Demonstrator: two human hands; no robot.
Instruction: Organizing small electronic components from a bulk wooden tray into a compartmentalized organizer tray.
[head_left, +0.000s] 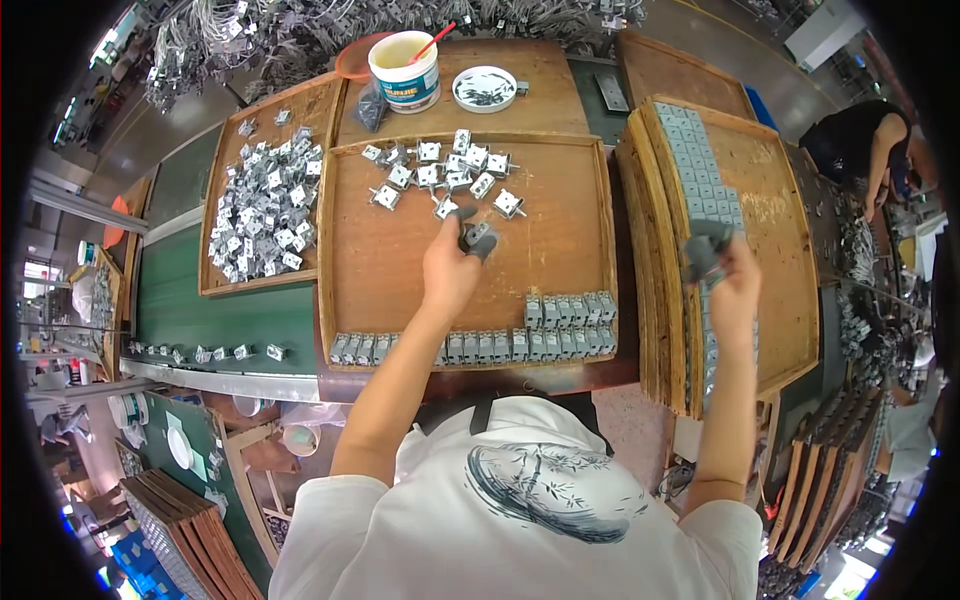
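Observation:
My left hand [454, 262], dark covers on its fingertips, is closed on a small grey metal block [480, 234] over the wooden tray [400, 290] in front of me. Just beyond it lies a loose cluster of silver metal parts [458, 180] with thin pins. Along the tray's near edge stand rows of grey blocks [490, 347], doubled up at the right. Over the stacked tray [775, 260] at the right is my right hand [735, 275], its covered fingers blurred; whether they hold anything I cannot make out. Under and beyond it run columns of grey blocks [690, 150].
A tray heaped with metal parts [265, 210] sits at the left. At the back stand a white bucket [405, 75] with a red-handled tool and a white dish [484, 90]. Several parts line the green belt's [220, 310] near edge. Another person [865, 145] bends over at the far right.

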